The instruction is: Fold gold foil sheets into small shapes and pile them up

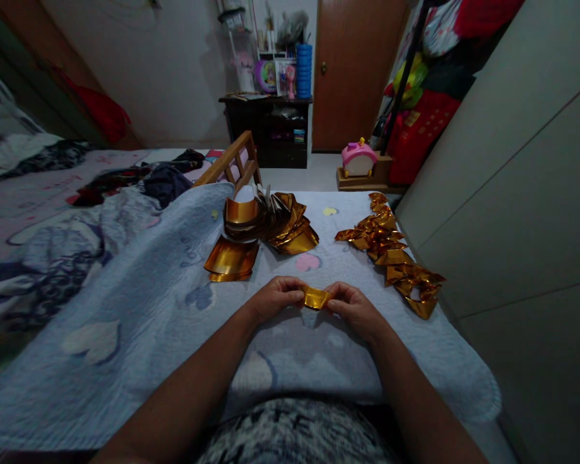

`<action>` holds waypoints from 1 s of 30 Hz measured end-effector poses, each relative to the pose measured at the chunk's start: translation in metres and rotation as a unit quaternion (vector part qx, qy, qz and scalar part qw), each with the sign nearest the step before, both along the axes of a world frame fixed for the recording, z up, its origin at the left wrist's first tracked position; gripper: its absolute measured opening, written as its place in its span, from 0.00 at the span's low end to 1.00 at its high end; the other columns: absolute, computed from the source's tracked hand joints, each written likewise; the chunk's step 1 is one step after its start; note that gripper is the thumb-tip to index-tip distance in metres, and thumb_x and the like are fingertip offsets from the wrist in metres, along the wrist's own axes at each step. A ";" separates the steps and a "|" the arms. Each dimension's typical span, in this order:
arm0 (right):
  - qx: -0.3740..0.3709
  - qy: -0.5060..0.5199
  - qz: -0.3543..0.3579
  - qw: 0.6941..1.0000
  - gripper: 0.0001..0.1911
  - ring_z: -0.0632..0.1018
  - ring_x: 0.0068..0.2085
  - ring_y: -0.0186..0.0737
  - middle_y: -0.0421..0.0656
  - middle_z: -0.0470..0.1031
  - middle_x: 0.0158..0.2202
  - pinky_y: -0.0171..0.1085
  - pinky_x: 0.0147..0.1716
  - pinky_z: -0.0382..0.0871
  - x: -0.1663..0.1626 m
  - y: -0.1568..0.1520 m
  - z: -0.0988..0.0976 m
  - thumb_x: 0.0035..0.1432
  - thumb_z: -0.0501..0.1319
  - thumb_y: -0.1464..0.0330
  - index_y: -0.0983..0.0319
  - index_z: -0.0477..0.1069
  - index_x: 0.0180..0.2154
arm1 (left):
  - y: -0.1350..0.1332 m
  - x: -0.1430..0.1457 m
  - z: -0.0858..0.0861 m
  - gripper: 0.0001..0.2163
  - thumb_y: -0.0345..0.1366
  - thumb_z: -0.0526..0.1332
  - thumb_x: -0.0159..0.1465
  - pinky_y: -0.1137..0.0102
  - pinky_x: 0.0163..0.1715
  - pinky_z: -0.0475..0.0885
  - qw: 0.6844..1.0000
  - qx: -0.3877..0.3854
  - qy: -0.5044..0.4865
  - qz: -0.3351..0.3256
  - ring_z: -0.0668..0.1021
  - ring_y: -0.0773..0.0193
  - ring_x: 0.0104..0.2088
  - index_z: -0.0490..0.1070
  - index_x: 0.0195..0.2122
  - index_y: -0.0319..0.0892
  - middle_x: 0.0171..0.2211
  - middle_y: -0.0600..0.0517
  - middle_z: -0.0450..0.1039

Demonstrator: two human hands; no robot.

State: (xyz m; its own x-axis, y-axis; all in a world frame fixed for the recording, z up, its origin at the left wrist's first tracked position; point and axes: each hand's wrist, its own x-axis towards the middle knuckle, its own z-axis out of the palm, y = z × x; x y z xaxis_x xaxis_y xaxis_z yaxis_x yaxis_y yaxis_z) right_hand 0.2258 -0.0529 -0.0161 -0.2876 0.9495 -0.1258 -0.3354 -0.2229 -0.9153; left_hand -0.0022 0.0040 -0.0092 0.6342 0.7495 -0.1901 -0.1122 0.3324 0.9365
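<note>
A small piece of shiny gold foil paper, folded into a narrow band, is held up between my two hands over the blanket. My left hand pinches its left end with thumb and fingers. The right end is in the grip of my right hand, thumb in front. Beyond my left hand lies a fanned stack of loose gold foil sheets, with a few flat sheets beside it. To the right runs a row of folded gold foil pieces, overlapping one another.
A pale blue blanket with heart shapes covers the surface under my hands. White cabinet panels stand close on the right. A wooden rail rises at the far left edge. Farther back are a dark shelf and a pink toy.
</note>
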 end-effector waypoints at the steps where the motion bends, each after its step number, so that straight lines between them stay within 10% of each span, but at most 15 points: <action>1: 0.000 -0.003 0.000 1.000 0.14 0.71 0.31 0.34 0.38 0.74 0.29 0.34 0.33 0.62 0.000 0.000 0.000 0.47 0.75 0.62 0.62 0.74 0.31 | 0.000 0.000 0.000 0.18 0.45 0.76 0.51 0.72 0.33 0.66 1.000 0.001 0.002 0.002 0.74 0.67 0.28 0.80 0.35 0.35 0.28 0.50 0.76; 30: -0.022 -0.006 -0.017 1.000 0.17 0.70 0.28 0.32 0.37 0.74 0.28 0.33 0.30 0.62 -0.001 -0.001 0.003 0.44 0.76 0.62 0.61 0.72 0.31 | 0.000 0.001 -0.001 0.18 0.42 0.77 0.48 0.73 0.33 0.67 0.999 -0.003 0.004 0.043 0.74 0.67 0.28 0.80 0.35 0.36 0.29 0.50 0.77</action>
State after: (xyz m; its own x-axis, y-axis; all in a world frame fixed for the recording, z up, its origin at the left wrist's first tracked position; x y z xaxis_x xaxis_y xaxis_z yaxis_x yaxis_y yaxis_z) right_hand 0.2249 -0.0534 -0.0132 -0.2525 0.9524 -0.1708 -0.3322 -0.2512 -0.9092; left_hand -0.0008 0.0045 -0.0102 0.5666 0.7995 -0.1997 -0.1321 0.3273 0.9357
